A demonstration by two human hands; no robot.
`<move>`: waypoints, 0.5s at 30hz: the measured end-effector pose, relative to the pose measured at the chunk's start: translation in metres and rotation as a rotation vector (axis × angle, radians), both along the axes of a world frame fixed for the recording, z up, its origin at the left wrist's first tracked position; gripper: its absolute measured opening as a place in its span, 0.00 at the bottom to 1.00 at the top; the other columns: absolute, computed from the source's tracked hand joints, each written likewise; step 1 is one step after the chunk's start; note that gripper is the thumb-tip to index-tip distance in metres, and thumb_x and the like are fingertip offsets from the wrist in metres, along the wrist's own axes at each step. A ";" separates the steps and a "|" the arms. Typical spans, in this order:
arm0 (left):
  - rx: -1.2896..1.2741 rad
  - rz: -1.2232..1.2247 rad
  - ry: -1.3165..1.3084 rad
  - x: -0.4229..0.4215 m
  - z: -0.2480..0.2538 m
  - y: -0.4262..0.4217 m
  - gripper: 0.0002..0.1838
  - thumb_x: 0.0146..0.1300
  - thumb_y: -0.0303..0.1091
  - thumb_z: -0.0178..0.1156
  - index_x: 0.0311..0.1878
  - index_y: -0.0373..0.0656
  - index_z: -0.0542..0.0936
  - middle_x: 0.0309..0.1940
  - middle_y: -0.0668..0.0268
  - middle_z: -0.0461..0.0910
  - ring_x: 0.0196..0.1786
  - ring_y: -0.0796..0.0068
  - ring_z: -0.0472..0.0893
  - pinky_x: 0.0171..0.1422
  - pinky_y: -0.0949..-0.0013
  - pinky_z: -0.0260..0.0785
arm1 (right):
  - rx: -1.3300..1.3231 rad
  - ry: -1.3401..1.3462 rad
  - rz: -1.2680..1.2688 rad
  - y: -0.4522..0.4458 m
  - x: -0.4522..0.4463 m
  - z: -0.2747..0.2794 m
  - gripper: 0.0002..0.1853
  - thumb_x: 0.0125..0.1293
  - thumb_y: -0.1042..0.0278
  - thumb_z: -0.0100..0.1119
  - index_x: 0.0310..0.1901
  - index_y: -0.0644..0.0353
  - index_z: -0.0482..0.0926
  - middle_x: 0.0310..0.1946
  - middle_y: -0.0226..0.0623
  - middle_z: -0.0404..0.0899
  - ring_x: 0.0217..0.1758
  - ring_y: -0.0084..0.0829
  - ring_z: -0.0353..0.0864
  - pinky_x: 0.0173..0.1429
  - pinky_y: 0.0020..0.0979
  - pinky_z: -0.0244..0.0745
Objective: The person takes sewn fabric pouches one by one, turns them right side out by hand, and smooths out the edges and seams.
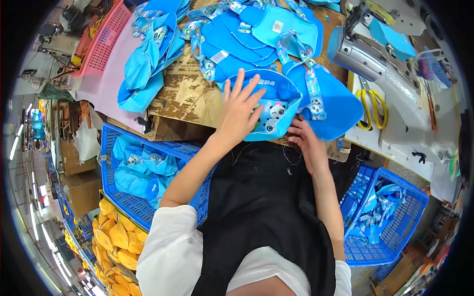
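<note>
A light-blue fabric piece with a panda print [271,117], shaped like an open pouch, lies at the wooden table's front edge. White lettering shows on its darker blue inner side, partly covered by fingers. My left hand [239,111] rests over its left side, fingers spread and nothing gripped. At its lower right edge is my right hand [308,143], fingers loosely bent and apart, touching or very close to the fabric. Just right of it lies a flat blue fabric piece [335,111], with a panda-printed strap [313,91] across it.
Blue fabric pieces [232,42] are piled behind. More panda pieces [148,64] lie left. A sewing machine [370,59] and yellow-handled scissors [371,106] are right. Blue crates [148,217] [368,256] flank me; yellow pieces [118,237] are lower left.
</note>
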State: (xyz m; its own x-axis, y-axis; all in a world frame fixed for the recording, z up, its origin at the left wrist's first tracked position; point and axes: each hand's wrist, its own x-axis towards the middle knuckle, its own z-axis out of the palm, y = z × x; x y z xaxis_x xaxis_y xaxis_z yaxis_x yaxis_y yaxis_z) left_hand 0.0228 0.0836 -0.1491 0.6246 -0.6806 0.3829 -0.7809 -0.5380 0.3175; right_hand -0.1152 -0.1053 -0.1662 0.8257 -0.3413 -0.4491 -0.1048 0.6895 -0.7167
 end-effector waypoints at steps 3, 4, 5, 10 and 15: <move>-0.154 -0.085 0.147 -0.009 0.013 0.012 0.15 0.64 0.36 0.65 0.52 0.44 0.81 0.56 0.67 0.82 0.69 0.58 0.73 0.75 0.54 0.59 | -0.152 0.068 0.013 0.004 -0.010 0.004 0.20 0.77 0.60 0.56 0.59 0.69 0.77 0.51 0.46 0.83 0.50 0.32 0.84 0.49 0.28 0.79; -0.073 -0.149 0.194 -0.015 0.020 0.017 0.14 0.64 0.35 0.65 0.52 0.44 0.80 0.52 0.67 0.81 0.63 0.60 0.76 0.69 0.56 0.63 | -0.154 0.070 0.007 0.003 -0.013 0.003 0.20 0.77 0.60 0.56 0.59 0.69 0.77 0.51 0.46 0.83 0.50 0.32 0.84 0.49 0.28 0.79; 0.008 -0.211 0.238 -0.023 0.026 0.024 0.14 0.63 0.35 0.65 0.51 0.45 0.79 0.49 0.68 0.81 0.56 0.62 0.79 0.64 0.58 0.67 | -0.202 0.081 -0.060 0.002 -0.016 0.000 0.18 0.77 0.62 0.56 0.58 0.69 0.78 0.50 0.45 0.83 0.50 0.32 0.84 0.49 0.29 0.79; 0.301 -0.427 0.162 -0.036 0.036 0.039 0.11 0.60 0.33 0.64 0.46 0.47 0.78 0.40 0.67 0.76 0.45 0.64 0.78 0.53 0.63 0.70 | -0.598 0.058 -0.258 -0.014 -0.020 -0.002 0.13 0.75 0.69 0.56 0.54 0.67 0.81 0.47 0.42 0.83 0.48 0.34 0.83 0.49 0.31 0.78; 0.478 -0.578 0.128 -0.045 0.105 0.025 0.10 0.58 0.31 0.63 0.44 0.46 0.77 0.39 0.65 0.74 0.41 0.65 0.77 0.49 0.67 0.70 | -1.430 -0.162 0.040 -0.033 -0.008 0.032 0.11 0.71 0.74 0.56 0.51 0.66 0.81 0.43 0.39 0.83 0.41 0.35 0.81 0.45 0.32 0.76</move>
